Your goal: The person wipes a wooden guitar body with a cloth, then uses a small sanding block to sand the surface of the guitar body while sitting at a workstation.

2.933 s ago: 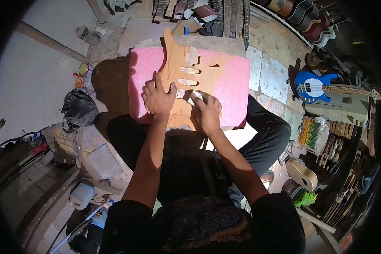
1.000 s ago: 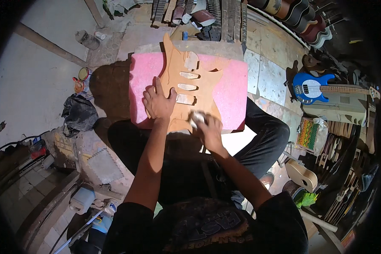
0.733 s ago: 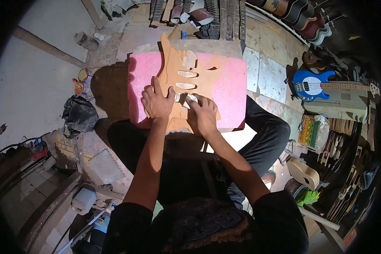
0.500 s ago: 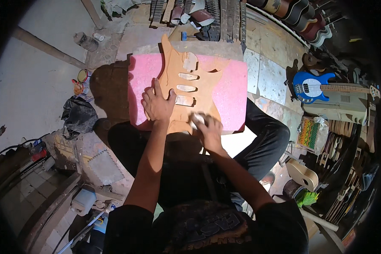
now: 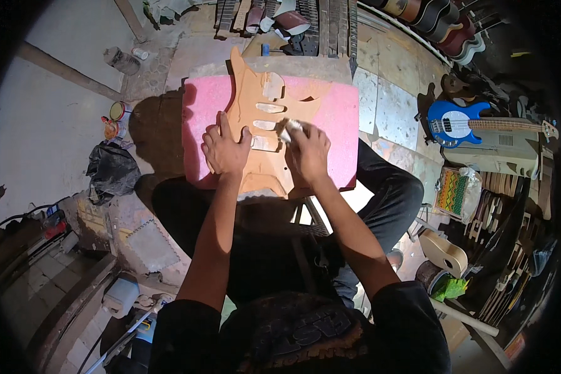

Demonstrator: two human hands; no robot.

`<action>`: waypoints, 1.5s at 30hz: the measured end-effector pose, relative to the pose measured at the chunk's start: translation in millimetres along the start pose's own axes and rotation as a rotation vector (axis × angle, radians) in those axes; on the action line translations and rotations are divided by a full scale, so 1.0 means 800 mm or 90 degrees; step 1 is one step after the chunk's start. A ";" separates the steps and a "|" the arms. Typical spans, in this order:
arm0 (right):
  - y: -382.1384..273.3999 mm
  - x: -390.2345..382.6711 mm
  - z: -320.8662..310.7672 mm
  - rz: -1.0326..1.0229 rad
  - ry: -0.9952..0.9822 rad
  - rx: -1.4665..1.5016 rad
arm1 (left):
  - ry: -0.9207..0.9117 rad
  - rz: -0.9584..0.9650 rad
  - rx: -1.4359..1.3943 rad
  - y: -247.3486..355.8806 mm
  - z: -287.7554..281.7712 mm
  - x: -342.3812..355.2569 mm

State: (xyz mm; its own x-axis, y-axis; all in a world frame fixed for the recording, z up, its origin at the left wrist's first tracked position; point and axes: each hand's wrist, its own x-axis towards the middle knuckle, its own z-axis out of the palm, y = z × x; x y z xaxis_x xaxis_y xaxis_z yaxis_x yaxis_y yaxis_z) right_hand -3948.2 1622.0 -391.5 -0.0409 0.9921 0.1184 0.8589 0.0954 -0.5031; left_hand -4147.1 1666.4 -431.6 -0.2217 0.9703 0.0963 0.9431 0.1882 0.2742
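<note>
An unpainted wooden electric guitar body [image 5: 248,93] with several routed cavities lies flat on a pink foam block [image 5: 340,131] in front of me. My left hand [image 5: 226,153] rests on its left edge, thumb and fingers spread and pressing down lightly. In my right hand [image 5: 311,153] is a small whitish folded pad [image 5: 289,132], its kind not clear, pressed against the wood beside the middle cavities. The right hand's fingers bend over the pad and partly hide it and the body's right side.
A blue bass guitar [image 5: 458,128] lies to the right, above a row of wooden parts and a pale small guitar body [image 5: 442,252]. Guitar necks [image 5: 327,25] lie at the far side. A black plastic bag [image 5: 113,171] and paint cans [image 5: 117,112] stand at left.
My right hand has moved away from me with the pad, from the guitar body's near end up to the middle cavities. My left hand stays at the left edge.
</note>
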 end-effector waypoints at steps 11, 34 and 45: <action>-0.002 0.006 -0.020 0.102 -0.027 -0.011 | 0.010 0.002 0.014 -0.003 0.001 -0.004; 0.014 -0.021 -0.005 0.047 -0.136 0.032 | 0.002 -0.008 0.008 -0.003 -0.003 0.000; 0.029 -0.082 0.018 -0.056 -0.124 -0.061 | 0.014 -0.005 0.003 -0.004 -0.004 0.002</action>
State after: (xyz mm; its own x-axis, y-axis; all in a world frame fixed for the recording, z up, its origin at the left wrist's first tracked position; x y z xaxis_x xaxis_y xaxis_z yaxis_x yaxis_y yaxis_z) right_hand -3933.1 1560.1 -423.1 -0.2071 0.9782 -0.0136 0.8919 0.1831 -0.4135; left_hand -4151.5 1666.9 -428.9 -0.2339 0.9655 0.1149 0.9424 0.1961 0.2710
